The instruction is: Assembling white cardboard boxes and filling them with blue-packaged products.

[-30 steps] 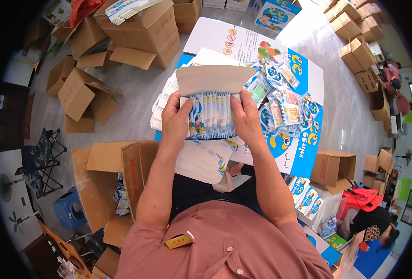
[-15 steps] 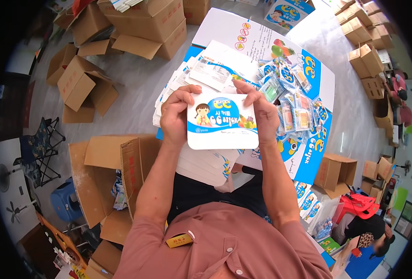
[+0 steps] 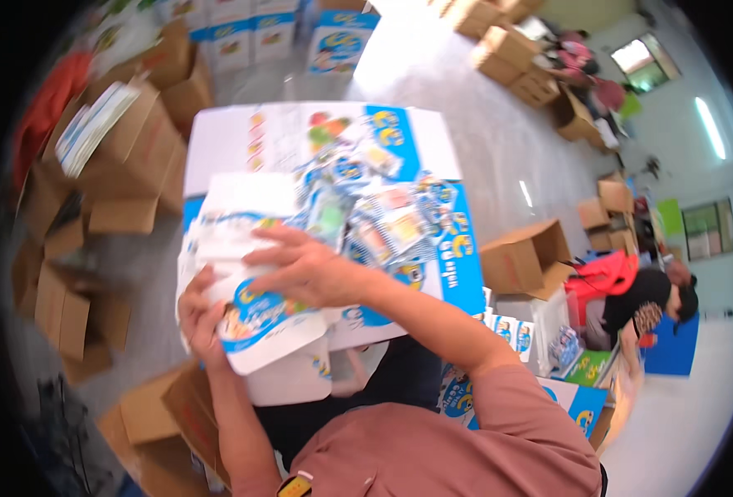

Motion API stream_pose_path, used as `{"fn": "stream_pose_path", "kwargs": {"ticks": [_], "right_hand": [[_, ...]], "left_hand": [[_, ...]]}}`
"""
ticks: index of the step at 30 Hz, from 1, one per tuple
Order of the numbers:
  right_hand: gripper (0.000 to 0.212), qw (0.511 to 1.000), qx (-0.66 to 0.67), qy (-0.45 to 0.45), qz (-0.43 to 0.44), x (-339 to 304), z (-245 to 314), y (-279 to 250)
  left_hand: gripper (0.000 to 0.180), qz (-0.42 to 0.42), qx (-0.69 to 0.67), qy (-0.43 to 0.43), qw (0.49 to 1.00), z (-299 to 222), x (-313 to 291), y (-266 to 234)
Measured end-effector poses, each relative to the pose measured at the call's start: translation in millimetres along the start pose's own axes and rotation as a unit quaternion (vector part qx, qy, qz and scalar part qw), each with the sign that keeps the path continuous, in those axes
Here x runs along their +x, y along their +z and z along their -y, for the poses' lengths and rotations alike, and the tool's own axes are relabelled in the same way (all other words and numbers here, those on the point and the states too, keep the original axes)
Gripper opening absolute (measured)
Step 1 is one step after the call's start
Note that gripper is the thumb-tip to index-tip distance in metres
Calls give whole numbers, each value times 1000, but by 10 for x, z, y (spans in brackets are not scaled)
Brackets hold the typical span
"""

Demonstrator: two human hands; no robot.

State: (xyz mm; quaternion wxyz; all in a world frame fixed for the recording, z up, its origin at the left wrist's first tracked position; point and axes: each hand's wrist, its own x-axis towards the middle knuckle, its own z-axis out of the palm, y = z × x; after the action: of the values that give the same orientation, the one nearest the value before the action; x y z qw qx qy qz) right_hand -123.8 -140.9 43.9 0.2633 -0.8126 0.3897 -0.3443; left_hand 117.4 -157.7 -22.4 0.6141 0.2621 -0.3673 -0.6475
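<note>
My left hand [image 3: 202, 313] is closed around the left edge of a flat white pouch [image 3: 271, 335] with a blue printed band and rounded corners. The pouch is tilted above a stack of similar white pouches [image 3: 288, 381]. My right hand [image 3: 313, 269] reaches across its upper part with the fingers spread, partly hiding the print. Whether those fingertips touch the pouch is hard to tell through the blur. Just beyond the right hand lies a heap of small clear and blue sachets [image 3: 395, 224] with coloured pieces inside.
A white-and-blue printed carton [image 3: 217, 137] serves as the work surface. Open brown cardboard boxes stand at the left [image 3: 126, 141], lower left [image 3: 155, 422] and right [image 3: 532, 261]. A co-worker [image 3: 652, 306] sits at the right beside a red chair [image 3: 602, 277].
The view has swung, so the work surface sits further left. The pouch was held up level by both hands; now it is tilted and lower, and the right hand has spread its fingers.
</note>
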Motion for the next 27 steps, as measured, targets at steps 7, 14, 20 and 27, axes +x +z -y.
{"fn": "stream_pose_path", "kwargs": {"ticks": [7, 14, 20, 27], "right_hand": [[55, 984, -111, -76, 121, -137, 232, -139], [81, 979, -112, -105, 130, -233, 306, -197], [82, 964, -201, -139, 102, -317, 183, -14], [56, 955, -188, -230, 0, -378, 106, 238]], "left_hand": [[16, 13, 40, 61, 997, 93, -26, -107], [22, 243, 374, 105, 889, -516, 37, 52], [31, 428, 608, 196, 639, -999, -22, 347], [37, 438, 625, 258, 593, -772, -73, 20]]}}
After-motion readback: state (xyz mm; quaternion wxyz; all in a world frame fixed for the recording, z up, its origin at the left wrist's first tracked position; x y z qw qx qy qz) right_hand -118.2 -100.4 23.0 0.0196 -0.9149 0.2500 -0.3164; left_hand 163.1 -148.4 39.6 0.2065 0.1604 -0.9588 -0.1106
